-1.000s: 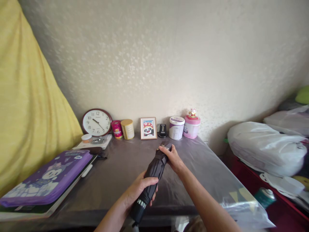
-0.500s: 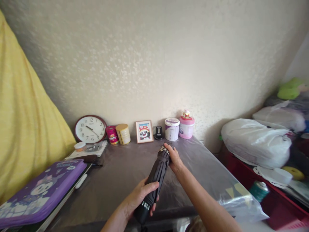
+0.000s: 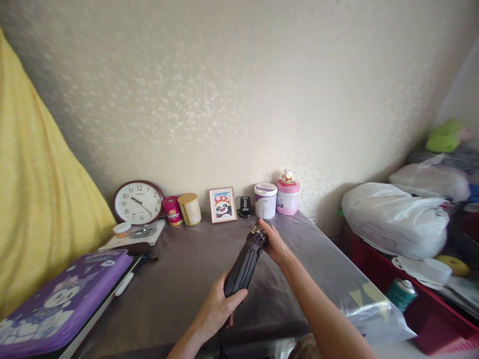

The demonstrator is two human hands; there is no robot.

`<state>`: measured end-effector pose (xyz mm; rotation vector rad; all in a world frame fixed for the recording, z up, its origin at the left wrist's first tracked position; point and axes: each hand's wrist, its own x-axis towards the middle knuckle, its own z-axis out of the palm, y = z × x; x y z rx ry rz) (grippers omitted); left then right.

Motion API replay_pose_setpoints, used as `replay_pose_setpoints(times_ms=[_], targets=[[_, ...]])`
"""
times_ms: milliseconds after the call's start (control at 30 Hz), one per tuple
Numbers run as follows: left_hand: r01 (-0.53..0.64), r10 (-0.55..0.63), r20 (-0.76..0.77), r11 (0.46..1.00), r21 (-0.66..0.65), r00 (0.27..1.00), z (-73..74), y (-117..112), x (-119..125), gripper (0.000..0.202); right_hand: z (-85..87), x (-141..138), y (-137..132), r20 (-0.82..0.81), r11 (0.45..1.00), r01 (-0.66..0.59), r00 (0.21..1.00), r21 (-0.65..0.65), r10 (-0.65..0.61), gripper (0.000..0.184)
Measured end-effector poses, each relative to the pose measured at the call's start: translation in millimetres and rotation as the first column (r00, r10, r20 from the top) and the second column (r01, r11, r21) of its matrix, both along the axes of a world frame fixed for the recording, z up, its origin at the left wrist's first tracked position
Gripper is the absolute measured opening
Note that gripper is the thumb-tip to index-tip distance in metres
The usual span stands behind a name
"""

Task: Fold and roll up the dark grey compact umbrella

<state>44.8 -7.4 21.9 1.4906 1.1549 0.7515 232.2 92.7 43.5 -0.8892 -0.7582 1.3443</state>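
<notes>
While our left hand (image 3: 220, 302) wraps around the lower part of a folded black umbrella (image 3: 245, 265), slanting through the lower centre of the frame, our right hand (image 3: 276, 243) clasps its upper end, some fingers hidden; beyond, on the dark table (image 3: 179, 294), we see a framed panda picture (image 3: 223, 205) just below centre

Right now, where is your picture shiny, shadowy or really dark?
Head view: pale glare on the clear plastic sheet at the near right corner of the grey table; head view: soft shadow on the beige patterned wall beside the big white plastic bag; head view: the black folded umbrella looks darkest, but its creases show.
</notes>
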Motion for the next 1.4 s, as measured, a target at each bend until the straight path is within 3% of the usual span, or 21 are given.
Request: replay_pose_setpoints(times_ms=[133,200,267,467,667,867,1000,1100,1200,1400], targets=[[-0.062,0.079,-0.124,0.989,0.136,0.989,-3.5,4.0,-5.8,0.057,8.8,7.9,-12.6,0.209,0.990,-0.140,0.969,0.011,0.135,0.066],[-0.068,0.114,-0.181,0.968,0.242,0.977,-6.6,6.3,-8.4,0.056,9.9,7.0,-15.1,0.317,0.993,-0.119,0.941,-0.007,0.115,0.085],[-0.052,0.138,-0.235,0.939,0.339,0.962,-10.2,8.2,-9.4,0.056,8.9,2.7,-13.9,0.391,0.998,-0.055,0.919,-0.009,0.054,0.091],[0.003,0.139,-0.326,0.917,0.399,0.935,-13.1,8.2,-6.6,0.060,-0.3,-9.1,0.2,0.480,0.967,0.228,0.839,0.115,-0.255,0.059],[0.031,0.138,-0.373,0.910,0.413,0.917,-12.1,7.2,-6.5,0.067,-6.3,-6.3,3.7,0.441,0.948,0.313,0.845,0.053,-0.304,0.050],[0.003,0.108,-0.274,0.926,0.377,0.956,-7.5,5.7,-9.1,0.070,-2.1,-1.8,-2.1,0.299,0.973,0.170,0.947,-0.156,-0.118,0.050],[-0.049,0.060,-0.078,0.990,0.136,0.995,1.5,4.7,-9.0,0.069,1.5,1.6,-3.9,0.156,0.993,0.025,0.988,-0.115,-0.007,0.042],[-0.083,0.080,0.064,0.995,0.054,0.995,7.6,4.5,-8.4,0.070,3.1,4.0,-5.3,0.121,0.998,-0.058,0.991,-0.034,0.061,0.036],[-0.117,0.115,0.108,0.993,0.016,0.988,10.3,5.2,-8.3,0.070,2.7,7.8,-7.4,0.185,0.999,-0.052,0.981,-0.017,0.054,0.037],[-0.186,0.186,0.122,0.982,-0.006,0.975,6.1,11.2,-9.9,0.070,3.8,10.0,-13.3,0.384,0.985,-0.056,0.916,-0.166,0.117,0.044]])
